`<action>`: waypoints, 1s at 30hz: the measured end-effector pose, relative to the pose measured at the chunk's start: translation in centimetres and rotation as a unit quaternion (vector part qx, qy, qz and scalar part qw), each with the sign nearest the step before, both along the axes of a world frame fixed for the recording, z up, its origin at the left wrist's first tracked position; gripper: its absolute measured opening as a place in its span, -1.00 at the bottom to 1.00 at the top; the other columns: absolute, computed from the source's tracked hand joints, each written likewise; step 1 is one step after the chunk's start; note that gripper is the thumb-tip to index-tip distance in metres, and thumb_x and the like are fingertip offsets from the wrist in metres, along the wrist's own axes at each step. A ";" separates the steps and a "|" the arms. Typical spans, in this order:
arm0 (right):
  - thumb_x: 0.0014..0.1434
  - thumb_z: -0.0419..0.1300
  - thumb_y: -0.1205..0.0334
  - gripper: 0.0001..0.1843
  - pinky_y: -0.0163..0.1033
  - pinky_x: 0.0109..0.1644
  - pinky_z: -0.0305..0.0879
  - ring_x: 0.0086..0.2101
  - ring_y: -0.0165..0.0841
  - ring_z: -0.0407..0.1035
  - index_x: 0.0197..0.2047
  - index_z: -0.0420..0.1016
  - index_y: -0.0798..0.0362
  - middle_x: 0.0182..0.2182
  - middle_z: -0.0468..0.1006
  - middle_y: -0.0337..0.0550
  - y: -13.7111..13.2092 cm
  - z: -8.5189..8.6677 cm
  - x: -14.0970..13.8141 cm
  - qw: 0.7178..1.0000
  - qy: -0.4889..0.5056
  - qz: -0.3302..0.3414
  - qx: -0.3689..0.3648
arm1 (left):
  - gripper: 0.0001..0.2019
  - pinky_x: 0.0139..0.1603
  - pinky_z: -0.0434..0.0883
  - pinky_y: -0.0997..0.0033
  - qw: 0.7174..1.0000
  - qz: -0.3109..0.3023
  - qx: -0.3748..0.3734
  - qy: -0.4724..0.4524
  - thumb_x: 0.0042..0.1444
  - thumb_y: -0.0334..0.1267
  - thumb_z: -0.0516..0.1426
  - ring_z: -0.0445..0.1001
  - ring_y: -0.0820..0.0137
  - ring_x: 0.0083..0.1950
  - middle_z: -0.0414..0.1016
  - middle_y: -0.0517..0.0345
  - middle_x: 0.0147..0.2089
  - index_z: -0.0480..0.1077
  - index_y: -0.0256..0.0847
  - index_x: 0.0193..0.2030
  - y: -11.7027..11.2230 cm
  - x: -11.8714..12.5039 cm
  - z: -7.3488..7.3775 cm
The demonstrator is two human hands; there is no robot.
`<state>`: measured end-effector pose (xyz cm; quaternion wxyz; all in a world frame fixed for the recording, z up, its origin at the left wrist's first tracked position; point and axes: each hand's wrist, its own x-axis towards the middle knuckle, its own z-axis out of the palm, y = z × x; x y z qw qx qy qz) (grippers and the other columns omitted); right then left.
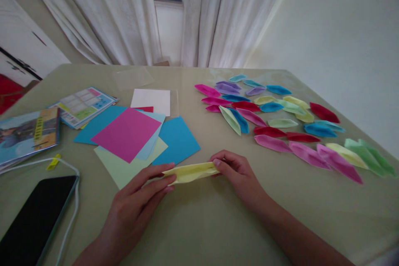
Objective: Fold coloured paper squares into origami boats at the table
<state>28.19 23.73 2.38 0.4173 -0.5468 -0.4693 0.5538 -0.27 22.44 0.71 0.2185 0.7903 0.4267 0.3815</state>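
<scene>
Between my two hands, just above the table (199, 224), is a yellow folded paper boat (193, 173), long and narrow with pointed ends. My left hand (140, 199) is closed on its left end, the fingers lying along the near and far sides. The right end is pinched between thumb and fingers of my right hand (235, 172). Left of and beyond my hands lie loose square sheets: a magenta sheet (127, 135) on top, blue sheets (177, 140) and a pale green sheet (112, 164) partly under it.
Many folded paper boats (274, 143) in several colours spread across the right side. A black phone (37, 216) with a white cable (75, 203) lies at the near left. Books (29, 135) and printed cards (85, 106) sit behind it. White paper (151, 99) lies farther back.
</scene>
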 end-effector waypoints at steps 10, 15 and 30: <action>0.36 0.30 -0.15 -0.60 -0.27 -0.24 0.49 -0.36 -0.32 0.49 -0.24 0.68 0.04 -0.40 0.59 -0.22 -0.1 0.4 -0.1 1.000 0.008 0.022 0.021 | -0.83 0.08 0.63 0.56 0.994 -0.008 0.097 0.051 0.44 -0.24 0.23 0.72 0.44 -0.01 0.68 0.19 0.07 0.55 -0.01 0.11 0.2 -1.2 0.3; 0.35 0.35 -0.12 -0.62 -0.31 -0.26 0.46 -0.32 -0.34 0.53 -0.04 0.66 0.03 -0.28 0.64 -0.17 -0.6 0.4 -0.3 0.998 0.032 0.040 0.031 | -0.79 0.15 0.62 0.49 0.996 -0.018 0.072 0.038 0.46 -0.21 0.21 0.69 0.41 0.06 0.64 0.15 0.14 0.52 0.00 0.18 -0.1 -0.5 0.3; 0.35 0.37 0.06 -0.78 -0.32 -0.30 0.42 -0.32 -0.35 0.52 -0.13 0.66 0.05 -0.30 0.65 -0.16 -0.9 0.1 -0.6 0.999 -0.001 0.019 0.047 | -0.67 0.35 0.49 0.28 0.991 -0.055 0.046 0.110 0.50 -0.30 0.07 0.56 0.24 0.31 0.54 0.21 0.39 0.53 0.08 0.25 -0.6 -1.6 -0.5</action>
